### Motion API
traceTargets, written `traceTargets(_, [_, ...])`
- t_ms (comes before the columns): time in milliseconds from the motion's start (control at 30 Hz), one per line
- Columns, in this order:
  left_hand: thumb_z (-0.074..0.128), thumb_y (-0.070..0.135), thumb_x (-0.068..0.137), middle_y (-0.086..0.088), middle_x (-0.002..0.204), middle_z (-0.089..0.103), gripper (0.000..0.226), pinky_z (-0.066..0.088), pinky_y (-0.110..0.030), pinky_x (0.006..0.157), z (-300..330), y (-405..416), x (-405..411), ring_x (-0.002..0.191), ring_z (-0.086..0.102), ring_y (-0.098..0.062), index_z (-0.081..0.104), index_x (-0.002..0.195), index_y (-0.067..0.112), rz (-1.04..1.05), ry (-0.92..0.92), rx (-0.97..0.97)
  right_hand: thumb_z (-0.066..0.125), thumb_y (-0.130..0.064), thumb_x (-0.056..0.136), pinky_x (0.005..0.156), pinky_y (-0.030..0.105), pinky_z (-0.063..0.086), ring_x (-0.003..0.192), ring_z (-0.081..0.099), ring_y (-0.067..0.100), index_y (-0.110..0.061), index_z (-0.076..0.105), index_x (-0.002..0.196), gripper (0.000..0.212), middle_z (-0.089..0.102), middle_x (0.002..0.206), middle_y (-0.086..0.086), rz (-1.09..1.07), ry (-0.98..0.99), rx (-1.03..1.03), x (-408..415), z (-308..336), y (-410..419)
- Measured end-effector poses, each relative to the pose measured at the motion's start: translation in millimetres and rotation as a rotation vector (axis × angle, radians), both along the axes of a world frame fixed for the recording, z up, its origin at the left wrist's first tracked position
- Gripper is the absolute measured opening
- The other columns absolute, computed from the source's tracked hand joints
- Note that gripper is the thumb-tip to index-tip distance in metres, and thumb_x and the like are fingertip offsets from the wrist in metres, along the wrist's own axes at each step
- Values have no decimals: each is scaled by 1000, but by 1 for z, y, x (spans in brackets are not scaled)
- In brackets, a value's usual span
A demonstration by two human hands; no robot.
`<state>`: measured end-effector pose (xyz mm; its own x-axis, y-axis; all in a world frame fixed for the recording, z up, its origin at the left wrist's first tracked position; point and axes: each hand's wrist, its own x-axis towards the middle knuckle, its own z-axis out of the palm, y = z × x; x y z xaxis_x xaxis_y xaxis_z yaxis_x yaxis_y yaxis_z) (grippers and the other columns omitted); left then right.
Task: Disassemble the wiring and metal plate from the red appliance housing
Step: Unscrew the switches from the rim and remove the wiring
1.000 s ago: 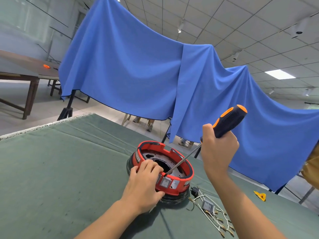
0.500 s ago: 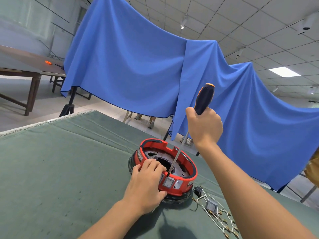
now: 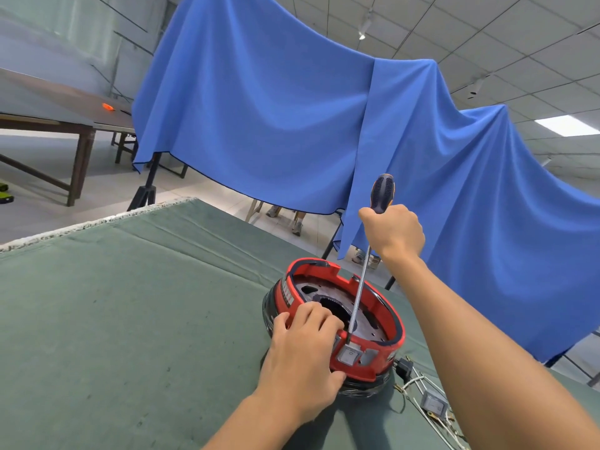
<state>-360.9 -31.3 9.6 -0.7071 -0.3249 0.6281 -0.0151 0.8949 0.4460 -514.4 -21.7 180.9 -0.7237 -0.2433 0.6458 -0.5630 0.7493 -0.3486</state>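
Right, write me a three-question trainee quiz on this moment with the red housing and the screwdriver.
1. True or false: the left hand grips the screwdriver.
2. The wiring bundle lies: A) inside the red housing, B) on the green cloth beside it, C) in the right hand.
3. Fill in: the screwdriver tip sits by the grey ____ on the near wall of the housing.

Key: 1 false; 2 B; 3 switch.

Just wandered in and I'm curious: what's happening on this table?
A person is taking apart a red appliance housing on a green-covered table. The left hand grips its near rim, while the right hand holds a screwdriver nearly upright, tip down inside by the rim. A wiring bundle already lies beside it.
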Motion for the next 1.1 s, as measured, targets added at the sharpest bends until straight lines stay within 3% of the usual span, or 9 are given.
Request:
traceTargets(267, [59,45,79,18,127,35,51,19,-39,112,1,0,1,128,22,-5,39,125,32,-11,-10,9,49,-41,73,52,28,32,66,54,30,-9,54,70,33,58,68,6,29,-66,-66,5,0,8])
traceTargets(367, [60,45,80,18,129,35,52,19,-39,112,2,1,2,130,20,-5,39,126,33,-9,-26,3,42,-45,64,53,27,35,64,58,24,-8,62,72,43,66,67,3,54,-93,-257,11,5,38])
traceTargets(467, [60,45,80,18,130,34,54,19,-39,112,2,2,3,131,19,-6,38,128,33,-8,-30,-9,55,-42,72,51,27,36,57,55,18,-13,60,65,31,62,53,-8,125,-177,-526,20,5,78])
traceTargets(600, [56,49,81,19,135,29,59,19,-38,112,2,2,6,135,13,-5,31,134,39,9,-61,-61,64,-32,81,53,23,45,45,56,5,-15,57,59,28,57,42,-11,159,-237,-852,33,-21,126])
traceTargets(700, [56,49,82,20,139,29,58,19,-37,112,3,3,7,138,10,-5,33,135,40,7,-69,-71,62,-39,77,57,30,40,46,49,13,-19,59,55,31,54,38,-12,29,-254,-1047,42,-47,149])
traceTargets(867, [59,46,82,21,139,32,57,20,-32,111,2,8,8,139,11,-4,37,133,38,22,-63,-77,56,-46,62,53,33,33,47,41,18,-18,56,56,29,54,52,-4,-91,-309,-1347,51,-82,167])
traceTargets(1100, [62,45,81,19,136,37,56,25,-31,110,1,9,8,139,17,-6,41,132,34,28,-52,-93,52,-46,65,54,38,32,52,41,25,-15,53,59,32,51,56,0,-251,-354,-1517,46,-120,183])
